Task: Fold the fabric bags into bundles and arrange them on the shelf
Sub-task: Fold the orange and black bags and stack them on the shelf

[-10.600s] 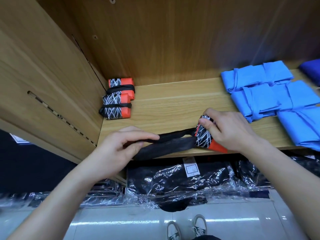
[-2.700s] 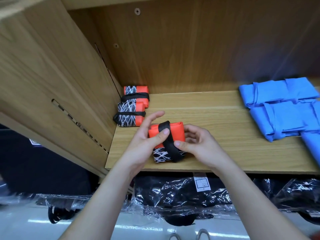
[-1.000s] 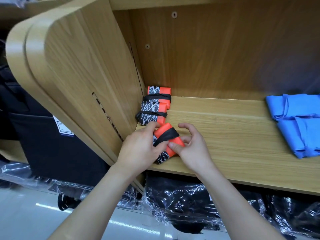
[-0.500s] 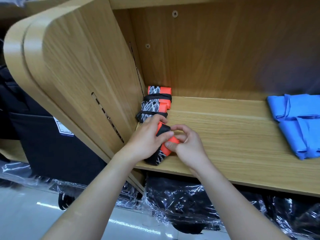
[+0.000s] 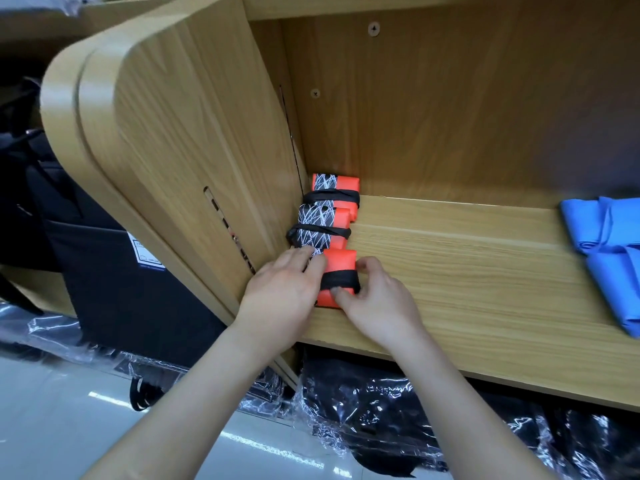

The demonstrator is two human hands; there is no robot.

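The bundle (image 5: 338, 266), orange with a black strap (image 5: 341, 280), lies on the shelf (image 5: 450, 271) at the front of a row of two like bundles (image 5: 322, 223), against the side panel (image 5: 207, 150). The left hand (image 5: 280, 292) lies flat-fingered over its left half, while the right hand (image 5: 377, 303) pinches its right end between thumb and curled fingers. Blue bags (image 5: 609, 237) lie well to the right.

- Front bundle (image 5: 338, 269): orange fabric folded into a small block with a black strap round its middle. It lies flat on the shelf (image 5: 467, 271), near the front edge by the left side panel.
- Middle bundle (image 5: 320, 230): orange with a black, white-scribbled panel, strapped, touching the front one.
- Back bundle (image 5: 335, 188): same pattern, strapped, in the rear left corner.
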